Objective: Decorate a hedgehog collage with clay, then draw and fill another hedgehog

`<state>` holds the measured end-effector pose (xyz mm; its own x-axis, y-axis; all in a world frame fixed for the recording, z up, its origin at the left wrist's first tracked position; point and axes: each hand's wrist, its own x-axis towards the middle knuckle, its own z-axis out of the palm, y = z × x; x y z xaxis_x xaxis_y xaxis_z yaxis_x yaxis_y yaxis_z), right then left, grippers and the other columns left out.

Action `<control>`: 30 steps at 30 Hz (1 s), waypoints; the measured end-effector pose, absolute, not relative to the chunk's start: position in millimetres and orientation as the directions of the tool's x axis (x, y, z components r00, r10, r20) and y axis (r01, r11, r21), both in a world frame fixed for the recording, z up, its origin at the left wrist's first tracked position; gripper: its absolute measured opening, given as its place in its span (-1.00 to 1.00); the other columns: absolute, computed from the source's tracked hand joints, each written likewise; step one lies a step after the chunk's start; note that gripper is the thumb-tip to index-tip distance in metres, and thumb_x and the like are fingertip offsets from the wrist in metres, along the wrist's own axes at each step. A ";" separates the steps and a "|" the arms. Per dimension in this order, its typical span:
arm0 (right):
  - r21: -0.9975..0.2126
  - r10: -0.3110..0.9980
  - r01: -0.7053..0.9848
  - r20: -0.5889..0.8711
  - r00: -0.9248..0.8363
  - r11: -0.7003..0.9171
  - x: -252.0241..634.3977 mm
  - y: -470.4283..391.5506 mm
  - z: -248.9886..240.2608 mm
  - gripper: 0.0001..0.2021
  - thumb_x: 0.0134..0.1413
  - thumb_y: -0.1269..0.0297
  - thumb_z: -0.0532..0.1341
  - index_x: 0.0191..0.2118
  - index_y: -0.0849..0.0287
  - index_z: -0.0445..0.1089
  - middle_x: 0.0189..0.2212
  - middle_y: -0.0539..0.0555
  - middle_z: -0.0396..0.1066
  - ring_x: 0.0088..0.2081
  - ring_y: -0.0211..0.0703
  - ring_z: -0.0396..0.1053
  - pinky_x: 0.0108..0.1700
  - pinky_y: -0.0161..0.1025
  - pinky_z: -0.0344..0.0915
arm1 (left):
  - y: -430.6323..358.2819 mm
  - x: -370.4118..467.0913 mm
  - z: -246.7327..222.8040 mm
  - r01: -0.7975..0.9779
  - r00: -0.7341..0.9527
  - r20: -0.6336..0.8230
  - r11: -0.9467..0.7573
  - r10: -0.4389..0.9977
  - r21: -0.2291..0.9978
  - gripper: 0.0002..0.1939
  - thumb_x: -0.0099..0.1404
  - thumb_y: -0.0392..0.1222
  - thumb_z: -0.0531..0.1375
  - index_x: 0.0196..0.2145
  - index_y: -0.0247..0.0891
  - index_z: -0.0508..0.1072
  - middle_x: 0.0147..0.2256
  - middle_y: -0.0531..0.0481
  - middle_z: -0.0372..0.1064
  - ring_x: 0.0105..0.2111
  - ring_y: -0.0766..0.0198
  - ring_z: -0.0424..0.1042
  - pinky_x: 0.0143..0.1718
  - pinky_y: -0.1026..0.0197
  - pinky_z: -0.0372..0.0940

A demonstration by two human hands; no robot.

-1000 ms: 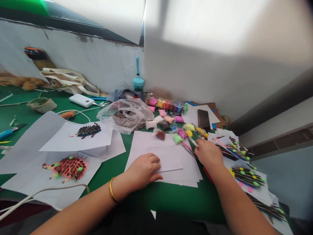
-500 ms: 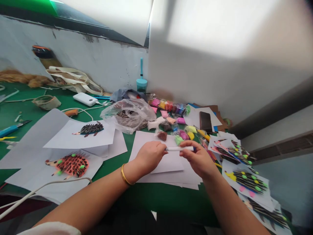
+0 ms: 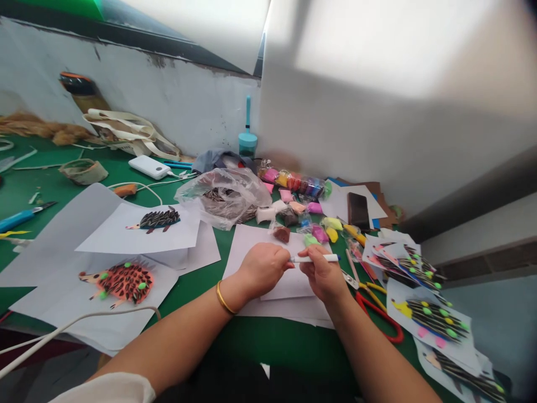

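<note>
A slim white pen (image 3: 333,258) with a dark blue end lies level between my two hands, above white paper (image 3: 245,240). My left hand (image 3: 263,270) is closed, its thumb and fingertips pinching the pen's left end. Whether a cap is inside those fingers is hidden. My right hand (image 3: 325,275) grips the barrel, with the blue end sticking out past the thumb. Just beyond the hands sit a brown clay packet (image 3: 281,234) and a light green one (image 3: 311,240). Red-handled scissors (image 3: 380,316) lie beside my right wrist.
Hedgehog pictures on paper lie left, a black one (image 3: 159,219) and an orange one (image 3: 126,282); several more (image 3: 436,316) are stacked right. Behind are a plastic bag of seeds (image 3: 222,198), several clay packets, a phone (image 3: 358,210) and a power bank (image 3: 149,167). A cutter (image 3: 20,219) lies far left.
My right hand has turned over the pen and come slightly nearer my left, uncovering the scissors. The pen's blue end is now out past the thumb. The whole view shifted a little.
</note>
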<state>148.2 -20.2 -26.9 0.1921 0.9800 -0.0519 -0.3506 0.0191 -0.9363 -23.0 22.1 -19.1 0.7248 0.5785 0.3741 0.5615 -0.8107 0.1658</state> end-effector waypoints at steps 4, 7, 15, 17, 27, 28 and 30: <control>-0.935 0.980 -0.354 -0.044 0.192 0.028 143.0 -21.0 -25.0 -0.73 -0.03 0.08 0.33 -0.51 0.19 0.44 -0.73 -0.16 -0.02 -0.64 -0.41 -0.10 -0.58 -0.35 -0.16 | 17.4 -18.0 -13.5 0.578 0.711 0.324 -0.781 0.624 0.238 -0.72 0.43 -0.05 0.05 -0.39 -0.24 0.35 -0.45 -0.02 0.41 -0.41 0.17 0.39 -0.42 0.16 0.11; -0.937 0.980 -0.347 -0.043 0.192 0.027 151.3 -19.6 -21.0 -0.75 -0.02 0.09 0.31 -0.51 0.18 0.42 -0.72 -0.16 0.00 -0.65 -0.41 -0.09 -0.59 -0.35 -0.14 | 19.1 -23.2 -11.2 0.590 0.703 0.233 -0.734 0.672 0.337 -0.72 0.42 -0.04 0.05 -0.39 -0.22 0.36 -0.42 0.00 0.42 -0.40 0.19 0.40 -0.42 0.19 0.10; -0.910 0.924 -0.377 0.016 0.381 0.172 220.5 -19.1 -7.7 -0.76 0.08 0.17 0.27 -0.52 0.13 0.31 -0.72 -0.18 -0.06 -0.68 -0.41 -0.12 -0.62 -0.37 -0.07 | 46.2 -69.8 -12.3 0.720 0.420 0.158 -0.434 0.893 0.541 -0.63 0.48 -0.03 -0.12 -0.39 -0.21 0.30 -0.39 0.01 0.35 -0.36 0.21 0.35 -0.34 0.20 0.17; -0.901 0.941 -0.413 -0.019 0.338 0.131 205.0 -25.9 -16.6 -0.81 0.05 0.11 0.32 -0.39 0.10 0.41 -0.65 -0.15 0.06 -0.62 -0.40 0.02 -0.58 -0.39 0.01 | 45.1 -67.1 -15.8 0.716 0.454 0.191 -0.483 0.871 0.503 -0.66 0.47 -0.01 -0.09 -0.37 -0.21 0.29 -0.38 0.00 0.33 -0.34 0.20 0.34 -0.31 0.18 0.18; -0.847 0.983 -0.499 -0.167 -0.077 -0.183 142.3 -47.5 -37.4 -0.76 0.07 -0.01 0.31 -0.26 0.02 0.48 -0.54 -0.06 0.32 -0.44 -0.21 0.33 0.14 0.05 0.26 | 39.6 -63.4 -33.1 0.739 0.631 0.120 -0.641 0.766 0.208 -0.91 0.30 -0.17 0.19 -0.33 -0.22 0.38 -0.25 -0.07 0.37 -0.17 0.06 0.33 -0.17 0.05 0.20; -0.843 0.985 -0.512 -0.170 -0.038 -0.165 145.7 -45.8 -37.2 -0.77 0.07 0.00 0.31 -0.27 0.01 0.47 -0.56 -0.09 0.30 -0.46 -0.23 0.31 0.17 0.05 0.24 | 40.0 -64.4 -33.2 0.739 0.621 0.128 -0.632 0.774 0.234 -0.89 0.29 -0.15 0.20 -0.33 -0.22 0.38 -0.26 -0.07 0.37 -0.18 0.07 0.33 -0.17 0.06 0.20; -0.836 0.983 -0.533 -0.178 0.040 -0.130 152.3 -43.0 -37.5 -0.78 0.07 0.00 0.31 -0.28 0.01 0.47 -0.59 -0.11 0.29 -0.50 -0.26 0.29 0.20 0.06 0.22 | 41.1 -66.1 -33.7 0.736 0.582 0.146 -0.595 0.800 0.323 -0.86 0.25 -0.15 0.24 -0.26 -0.21 0.39 -0.27 -0.05 0.37 -0.18 0.09 0.34 -0.15 0.07 0.22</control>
<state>152.3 -43.0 -37.5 0.0403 0.9831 -0.1784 -0.5328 -0.1299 -0.8362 -66.1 41.1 -33.7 0.5823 0.7998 0.1458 0.7361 -0.5948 0.3229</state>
